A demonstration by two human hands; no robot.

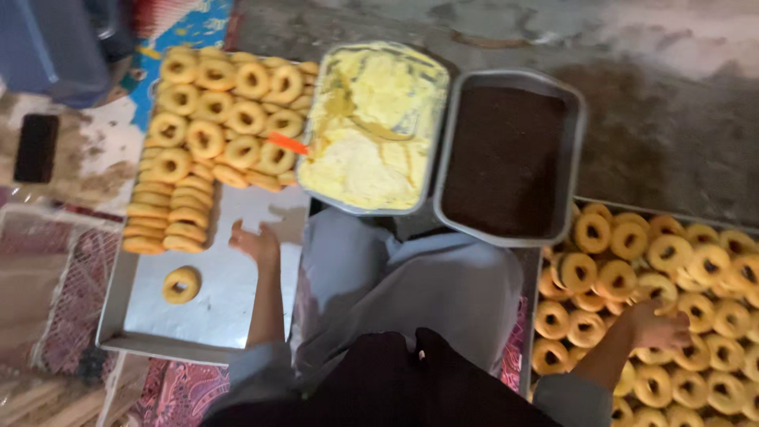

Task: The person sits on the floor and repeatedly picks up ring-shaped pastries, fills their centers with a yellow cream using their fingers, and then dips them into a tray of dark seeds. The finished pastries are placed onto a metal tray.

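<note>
My left hand (254, 241) hovers open over the bare part of a metal tray (237, 308) on the left, holding nothing. A single ring-shaped cookie (181, 285) lies alone on that tray, to the left of the hand. Stacked and flat rings (213, 119) fill the tray's far end. My right hand (658, 326) rests among several ring cookies (672, 261) in the tray on the right; whether it grips one is unclear.
A metal pan of pale yellow cream (371, 126) with an orange-handled tool (286, 143) sits ahead. Beside it is a pan of dark brown crumbs (506, 158). My lap in grey cloth (411, 285) lies between the trays. A dark phone (36, 148) lies far left on patterned rugs.
</note>
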